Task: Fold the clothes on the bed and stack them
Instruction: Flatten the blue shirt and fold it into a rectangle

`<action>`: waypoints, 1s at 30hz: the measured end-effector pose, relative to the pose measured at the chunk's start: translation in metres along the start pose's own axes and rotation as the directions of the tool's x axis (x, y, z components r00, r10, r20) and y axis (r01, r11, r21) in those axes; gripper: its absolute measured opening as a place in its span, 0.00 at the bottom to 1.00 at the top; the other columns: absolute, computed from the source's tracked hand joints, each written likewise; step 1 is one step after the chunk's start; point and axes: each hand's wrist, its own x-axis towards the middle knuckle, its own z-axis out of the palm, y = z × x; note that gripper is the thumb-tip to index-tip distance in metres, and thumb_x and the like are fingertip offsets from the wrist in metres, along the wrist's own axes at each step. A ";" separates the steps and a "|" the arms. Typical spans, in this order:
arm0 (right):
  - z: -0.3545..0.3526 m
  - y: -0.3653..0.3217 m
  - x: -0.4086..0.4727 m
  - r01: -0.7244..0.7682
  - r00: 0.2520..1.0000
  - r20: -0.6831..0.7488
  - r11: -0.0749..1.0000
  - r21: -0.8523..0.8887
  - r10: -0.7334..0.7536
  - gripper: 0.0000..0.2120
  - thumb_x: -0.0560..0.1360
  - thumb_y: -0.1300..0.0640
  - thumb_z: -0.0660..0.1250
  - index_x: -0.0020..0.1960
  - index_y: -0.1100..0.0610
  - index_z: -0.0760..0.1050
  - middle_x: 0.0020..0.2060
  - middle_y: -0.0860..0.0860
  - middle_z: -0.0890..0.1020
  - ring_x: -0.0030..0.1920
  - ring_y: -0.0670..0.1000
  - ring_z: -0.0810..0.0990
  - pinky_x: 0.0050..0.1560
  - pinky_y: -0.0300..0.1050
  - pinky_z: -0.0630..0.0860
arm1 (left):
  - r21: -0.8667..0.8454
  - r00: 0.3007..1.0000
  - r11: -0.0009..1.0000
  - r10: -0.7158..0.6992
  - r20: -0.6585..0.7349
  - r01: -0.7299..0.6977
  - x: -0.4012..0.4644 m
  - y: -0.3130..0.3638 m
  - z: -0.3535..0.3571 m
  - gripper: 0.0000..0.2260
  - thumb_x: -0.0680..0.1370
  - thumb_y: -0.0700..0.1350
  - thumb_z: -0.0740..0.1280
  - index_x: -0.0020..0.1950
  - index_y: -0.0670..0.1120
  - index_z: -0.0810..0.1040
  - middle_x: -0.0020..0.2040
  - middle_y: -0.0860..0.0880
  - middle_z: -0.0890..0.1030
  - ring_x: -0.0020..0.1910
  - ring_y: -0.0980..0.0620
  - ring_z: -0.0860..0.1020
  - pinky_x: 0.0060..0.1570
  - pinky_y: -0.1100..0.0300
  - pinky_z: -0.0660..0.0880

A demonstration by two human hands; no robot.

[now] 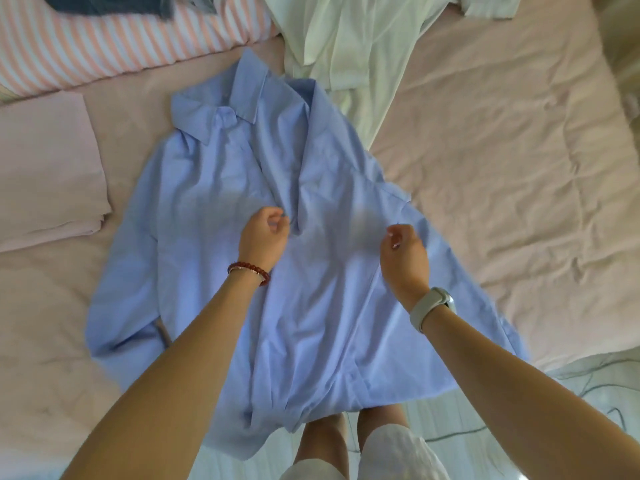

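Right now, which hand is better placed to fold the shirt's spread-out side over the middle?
Right hand: it hovers over the blue shirt where the cloth fans out toward the bed edge; the left hand sits mid-shirt.

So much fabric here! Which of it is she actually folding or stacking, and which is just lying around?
Part of the job:
blue shirt, under both hands
folded pink garment, done
white garment, unfolded
dark garment, at the top edge

Just lying about:
striped pillow
pink bedsheet
floor cables

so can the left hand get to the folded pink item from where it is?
Probably yes. The left hand hovers over the blue shirt; the folded pink item lies beside it on that side, nothing in between.
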 end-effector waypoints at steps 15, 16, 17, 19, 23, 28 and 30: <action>-0.023 -0.006 0.138 0.384 0.921 0.075 0.856 -0.345 -0.383 0.11 0.80 0.54 0.55 0.56 0.59 0.72 0.48 0.58 0.80 0.48 0.62 0.76 0.39 0.45 0.59 | 0.117 0.948 0.942 0.318 -0.009 -0.314 0.134 0.114 0.057 0.20 0.79 0.46 0.62 0.31 0.48 0.57 0.28 0.51 0.63 0.28 0.54 0.62 0.29 0.58 0.56; -0.026 -0.005 0.145 0.356 0.930 0.045 0.866 -0.352 -0.364 0.12 0.81 0.54 0.54 0.55 0.60 0.71 0.47 0.58 0.80 0.47 0.62 0.76 0.38 0.46 0.59 | 0.147 0.942 0.933 0.335 -0.019 -0.329 0.140 0.123 0.062 0.19 0.79 0.48 0.62 0.32 0.48 0.57 0.28 0.51 0.64 0.29 0.52 0.64 0.31 0.58 0.55; -0.029 -0.005 0.152 0.328 0.939 0.028 0.870 -0.369 -0.342 0.13 0.81 0.54 0.53 0.55 0.60 0.71 0.47 0.59 0.80 0.47 0.63 0.76 0.38 0.46 0.59 | 0.194 0.937 0.921 0.348 -0.018 -0.338 0.146 0.130 0.068 0.19 0.79 0.50 0.62 0.33 0.48 0.58 0.30 0.50 0.67 0.32 0.50 0.66 0.32 0.58 0.55; -0.032 -0.004 0.168 0.304 0.946 0.040 0.839 -0.451 -0.321 0.14 0.82 0.53 0.51 0.55 0.60 0.70 0.46 0.58 0.80 0.46 0.62 0.77 0.38 0.46 0.59 | 0.329 0.926 0.873 0.377 0.012 -0.360 0.158 0.138 0.079 0.16 0.80 0.52 0.60 0.37 0.45 0.63 0.35 0.45 0.72 0.37 0.44 0.71 0.34 0.56 0.59; -0.031 -0.009 0.183 0.250 0.962 0.066 0.768 -0.589 -0.263 0.13 0.81 0.53 0.51 0.56 0.59 0.70 0.53 0.58 0.78 0.54 0.60 0.75 0.49 0.49 0.63 | 0.503 0.950 0.817 0.313 0.024 -0.282 0.172 0.145 0.094 0.18 0.80 0.54 0.58 0.56 0.39 0.69 0.49 0.40 0.79 0.48 0.39 0.76 0.37 0.54 0.64; -0.026 -0.019 0.158 0.461 0.824 -0.103 0.766 -0.449 -0.557 0.17 0.70 0.66 0.62 0.58 0.63 0.75 0.55 0.61 0.77 0.55 0.62 0.76 0.53 0.54 0.66 | 0.578 0.714 0.638 0.688 -0.131 -0.509 0.140 0.133 0.092 0.09 0.76 0.43 0.63 0.53 0.39 0.74 0.50 0.40 0.78 0.49 0.40 0.75 0.45 0.51 0.66; -0.019 -0.017 0.143 0.638 0.681 -0.014 0.602 -0.479 -0.732 0.20 0.69 0.64 0.59 0.61 0.64 0.75 0.59 0.63 0.77 0.59 0.64 0.76 0.59 0.61 0.69 | 0.622 0.532 0.423 0.847 -0.012 -0.659 0.122 0.112 0.089 0.10 0.73 0.38 0.64 0.53 0.41 0.78 0.53 0.42 0.79 0.53 0.43 0.76 0.49 0.51 0.68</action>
